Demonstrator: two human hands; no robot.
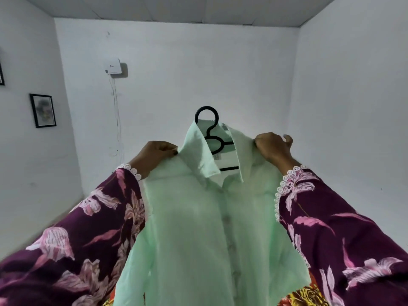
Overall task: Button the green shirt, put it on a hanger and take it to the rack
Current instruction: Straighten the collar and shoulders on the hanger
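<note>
Floral maroon sleeves (344, 235) nearest, both arms raised. Green shirt (198, 228) held up between them, front buttoned, collar up, hanging toward camera. Black hanger (209, 129) inside neck, hook upright above collar. Left hand (154, 154) fingers pinched on left shoulder seam. Right hand (272, 146) fingers clamped on right shoulder. Far: white wall, wall box (113, 66) with cable. Framed picture (43, 110) left wall.
</note>
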